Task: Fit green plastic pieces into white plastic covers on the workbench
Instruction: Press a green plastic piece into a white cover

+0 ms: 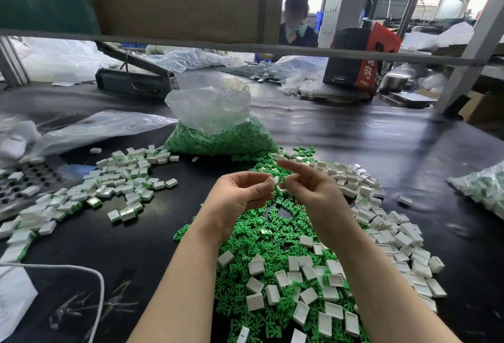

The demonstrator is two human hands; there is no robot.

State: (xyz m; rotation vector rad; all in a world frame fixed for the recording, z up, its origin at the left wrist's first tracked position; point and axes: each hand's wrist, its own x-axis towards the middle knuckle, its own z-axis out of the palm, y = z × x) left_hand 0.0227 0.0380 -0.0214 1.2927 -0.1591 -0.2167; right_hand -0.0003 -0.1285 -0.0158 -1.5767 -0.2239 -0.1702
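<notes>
Holding a small white rectangular plastic cover (pixel 273 180) between curled fingertips of the left hand (pixel 240 198), raised above the black workbench top (pixel 381 151). Meeting it from the other side with the right hand (pixel 313 192), thumb and middle fingers pinching at the same cover, index finger pointing out straight toward the far edge. Whether a green piece is already seated between the fingertips: cannot tell, too small and partly hidden.

Lying directly beneath both hands, near the front edge of the workbench top: a spread heap of loose green plastic pieces (pixel 261 233), with empty white plastic covers (pixel 387 233) scattered over it and trailing toward the right. Lying toward the left edge: a looser pile of white covers with green showing at their ends (pixel 120 179). Standing behind the hands, mid-bench: an open clear plastic bag filled with green pieces (pixel 218 130). Resting at the right edge: another clear bag of white-and-green parts (pixel 482 184). Sitting beyond the far edge, behind a grey metal shelf rail (pixel 272 49): another person in a dark top (pixel 297 34).
</notes>
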